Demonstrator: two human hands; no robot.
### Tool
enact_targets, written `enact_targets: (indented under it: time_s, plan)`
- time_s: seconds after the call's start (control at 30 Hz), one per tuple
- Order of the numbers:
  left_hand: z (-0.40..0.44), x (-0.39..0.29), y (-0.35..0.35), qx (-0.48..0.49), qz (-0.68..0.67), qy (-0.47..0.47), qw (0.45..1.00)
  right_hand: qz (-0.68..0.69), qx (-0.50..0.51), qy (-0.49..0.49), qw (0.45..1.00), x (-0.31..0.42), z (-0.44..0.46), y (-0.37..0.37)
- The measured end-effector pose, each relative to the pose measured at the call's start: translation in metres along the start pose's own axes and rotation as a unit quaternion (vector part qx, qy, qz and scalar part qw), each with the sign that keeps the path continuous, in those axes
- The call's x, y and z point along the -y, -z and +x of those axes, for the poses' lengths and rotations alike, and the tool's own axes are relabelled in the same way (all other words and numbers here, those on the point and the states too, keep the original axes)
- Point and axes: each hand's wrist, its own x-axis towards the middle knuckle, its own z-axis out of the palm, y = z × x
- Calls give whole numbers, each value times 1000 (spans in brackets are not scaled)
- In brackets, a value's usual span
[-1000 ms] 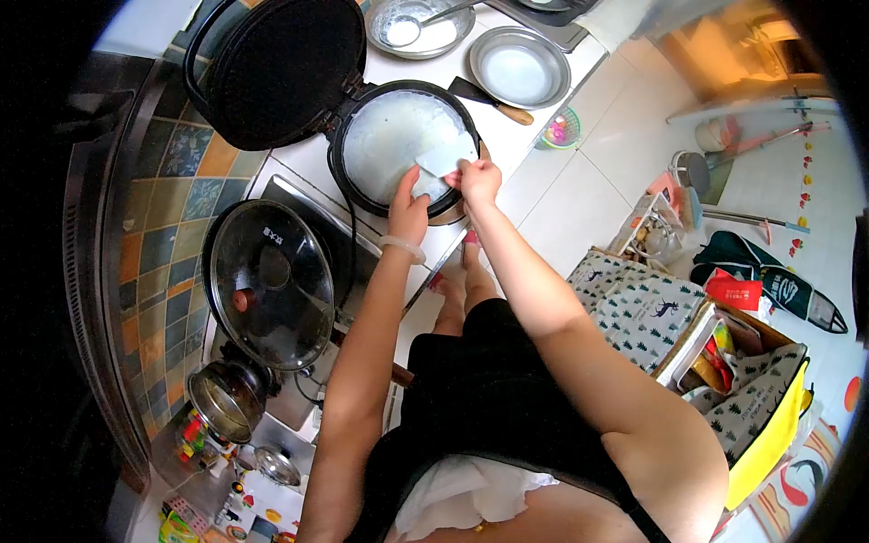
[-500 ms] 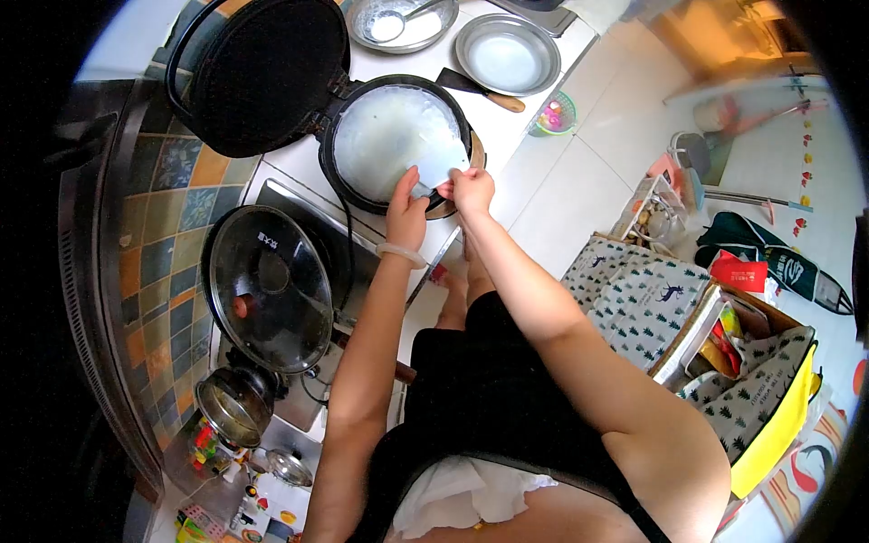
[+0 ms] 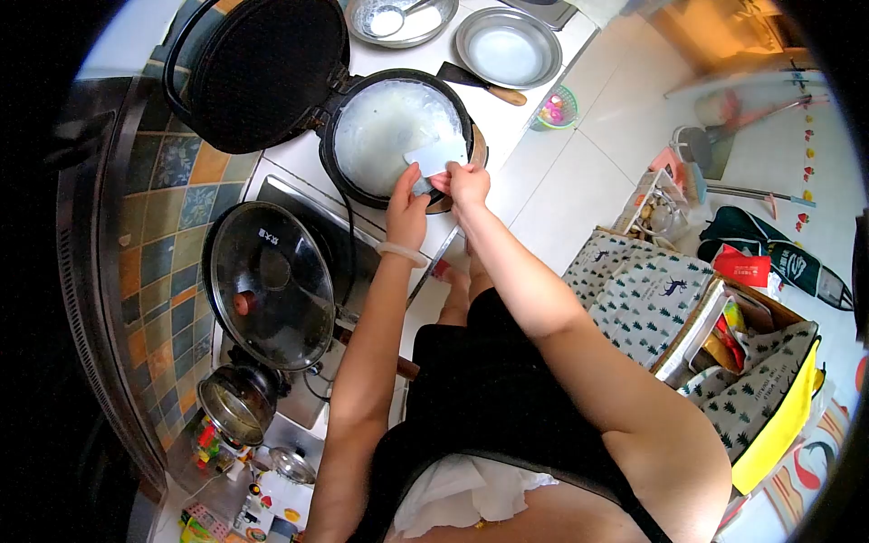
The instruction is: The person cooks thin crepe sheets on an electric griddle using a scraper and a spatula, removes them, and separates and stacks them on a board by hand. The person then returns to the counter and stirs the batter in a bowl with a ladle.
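Across the round black electric griddle (image 3: 470, 138) lies a thin, pale, translucent sheet of batter (image 3: 389, 127). My right hand (image 3: 465, 184) pinches a flat white scraper (image 3: 436, 157), which rests over the near part of the sheet. My left hand (image 3: 406, 215) is at the griddle's near rim, its index finger stretched up to the scraper's left corner and its thumb apart. A small greyish patch shows between that thumb and finger; I cannot tell what it is. The griddle's lid (image 3: 267, 77) stands open on the left.
Behind the griddle are a metal bowl with a ladle (image 3: 387, 20), a metal plate with whitish liquid (image 3: 509, 50) and a wooden-handled spatula (image 3: 484, 83). A glass-lidded wok (image 3: 272, 285) sits to the left. A green basket (image 3: 557, 109) stands beyond the counter edge.
The scraper has shifted left and turned, so more of its flat face now lies across the sheet. My right hand has moved slightly left; my left hand has stayed nearly in place.
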Motion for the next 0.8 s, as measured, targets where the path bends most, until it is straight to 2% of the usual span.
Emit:
enact_targets:
  time_s: [0.23, 0.4, 0.5, 0.67, 0.8]
  plan:
    - [2, -3, 2, -8, 10, 2, 1000, 19, 49, 56, 997, 7, 23, -22]
    - [-1, -7, 1, -6, 4, -6, 1000, -39, 4, 54, 998, 5, 27, -17]
    - [0, -5, -1, -6, -11, -11, 1000, -5, -3, 16, 1000, -2, 11, -2]
    - [0, -5, 2, -13, -8, -5, 1000, 36, 57, 47, 997, 4, 24, -13]
    - [-2, -5, 3, -15, -2, -6, 1000, 6, 33, 42, 999, 15, 32, -29]
